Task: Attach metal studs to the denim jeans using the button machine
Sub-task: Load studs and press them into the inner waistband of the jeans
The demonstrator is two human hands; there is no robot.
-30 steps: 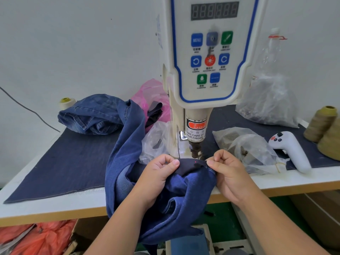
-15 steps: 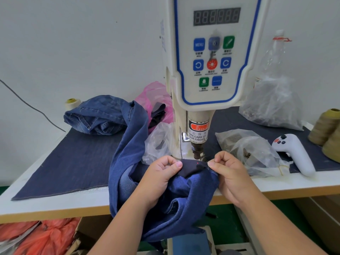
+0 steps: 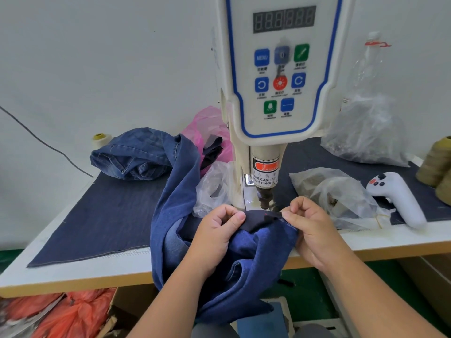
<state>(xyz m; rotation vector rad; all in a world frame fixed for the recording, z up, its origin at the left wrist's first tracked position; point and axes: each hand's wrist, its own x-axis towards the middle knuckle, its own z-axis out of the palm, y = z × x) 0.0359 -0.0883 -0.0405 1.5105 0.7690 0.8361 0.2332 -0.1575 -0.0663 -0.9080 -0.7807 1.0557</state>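
The left hand (image 3: 220,226) and right hand (image 3: 308,224) each pinch the jeans (image 3: 262,219), stretched under the button machine (image 3: 266,198) punch at twelve o'clock; no stud visible here yet, pressing seemingly remains

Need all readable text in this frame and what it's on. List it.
"MENU": blue button on the machine's control panel.
"WARNING", last letter cut off: red band of the sticker above the punch.
"TAKE CARE OF YOUR FINGER", first letters hidden: same sticker; Chinese line above it unreadable.
Captions under the other buttons: too small to read.
Digit display: unlit, no number.
White handheld controller: no text visible.
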